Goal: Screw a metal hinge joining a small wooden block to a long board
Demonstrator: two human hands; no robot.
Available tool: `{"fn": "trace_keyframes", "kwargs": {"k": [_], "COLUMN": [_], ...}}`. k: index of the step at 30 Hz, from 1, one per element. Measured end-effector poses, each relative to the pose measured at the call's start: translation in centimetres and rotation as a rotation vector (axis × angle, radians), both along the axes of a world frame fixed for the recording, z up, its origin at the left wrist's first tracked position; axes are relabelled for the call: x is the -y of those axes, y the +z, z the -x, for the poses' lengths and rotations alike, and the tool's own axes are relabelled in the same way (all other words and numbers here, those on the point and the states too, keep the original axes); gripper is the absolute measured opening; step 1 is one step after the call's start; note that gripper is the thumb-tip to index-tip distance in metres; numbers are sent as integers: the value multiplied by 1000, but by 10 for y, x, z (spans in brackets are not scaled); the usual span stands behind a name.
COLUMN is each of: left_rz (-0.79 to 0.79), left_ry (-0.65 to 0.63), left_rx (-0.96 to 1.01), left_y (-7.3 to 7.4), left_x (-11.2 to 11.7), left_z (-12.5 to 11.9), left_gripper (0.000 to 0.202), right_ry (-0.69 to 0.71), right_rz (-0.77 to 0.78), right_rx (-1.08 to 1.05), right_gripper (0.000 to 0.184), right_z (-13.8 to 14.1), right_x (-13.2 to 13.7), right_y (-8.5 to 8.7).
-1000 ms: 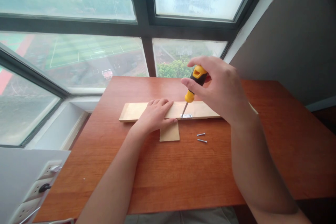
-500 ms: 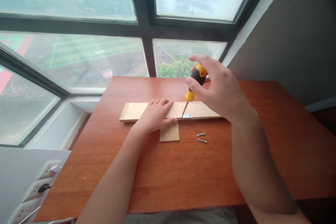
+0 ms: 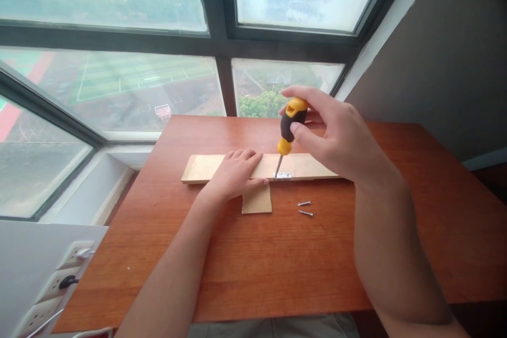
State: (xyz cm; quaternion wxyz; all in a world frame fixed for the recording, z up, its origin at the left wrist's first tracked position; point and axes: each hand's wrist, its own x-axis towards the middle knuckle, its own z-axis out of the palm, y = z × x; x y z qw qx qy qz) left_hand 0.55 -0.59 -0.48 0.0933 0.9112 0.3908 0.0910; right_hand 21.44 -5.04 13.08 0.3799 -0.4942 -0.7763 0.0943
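A pale wooden board (image 3: 200,165) lies across the desk. My left hand (image 3: 236,171) rests flat on it, fingers stretched out and thumb along the front edge. In my right hand (image 3: 336,127) is a yellow and black screwdriver (image 3: 288,127), tilted slightly, its handle between thumb and fingers. Its shaft runs down to the left end of a small metal plate (image 3: 283,175) at the board's front edge. Whether a screw sits under the tip is too small to tell. From beneath the board, by my left thumb, a short piece of thin wood (image 3: 257,202) sticks out.
Two loose screws (image 3: 304,208) lie on the reddish-brown desk (image 3: 245,269) in front of the board. Behind the desk are large windows with dark frames (image 3: 222,42). Low at the left, power sockets (image 3: 59,288) hold plugs. A grey wall (image 3: 435,74) is on the right.
The screwdriver handle has swung to a more upright angle and turned within my right hand's fingers. My left hand and the board stay in place.
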Motion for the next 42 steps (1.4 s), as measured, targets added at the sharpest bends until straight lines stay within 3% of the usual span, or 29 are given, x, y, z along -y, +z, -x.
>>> {"fn": "trace_keyframes", "kwargs": {"k": [6, 8, 12, 14, 20, 27, 34, 36, 40, 42], "left_rz": [2, 6, 4, -2, -9, -11, -10, -10, -11, -10], "left_ry": [4, 4, 5, 5, 6, 11, 11, 11, 14, 14], "left_rx": [-1, -3, -2, -5, -12, -14, -24, -24, -14, -12], "left_y": [0, 0, -1, -1, -1, 0, 0, 1, 0, 0], "left_x": [0, 0, 0, 0, 0, 0, 0, 0, 0, 0], "left_z": [0, 0, 0, 0, 0, 0, 0, 0, -1, -1], "left_gripper": [61, 61, 63, 63, 62, 63, 63, 63, 63, 64], "right_ry": [-263, -200, 66, 80, -275, -7, -306, -264, 62, 114], "right_rz": [-118, -105, 6, 25, -109, -41, -136, -131, -16, 4], "right_rx": [148, 130, 30, 18, 181, 62, 233, 214, 76, 42], "right_gripper": [40, 43, 51, 50, 33, 38, 27, 29, 43, 47], "right_z": [0, -1, -5, -7, -5, -5, 1, 1, -3, -5], "right_x": [-7, -8, -4, -3, -8, -3, -4, -3, 2, 2], "right_y": [-7, -8, -4, -3, -6, 0, -3, -2, 1, 1]}}
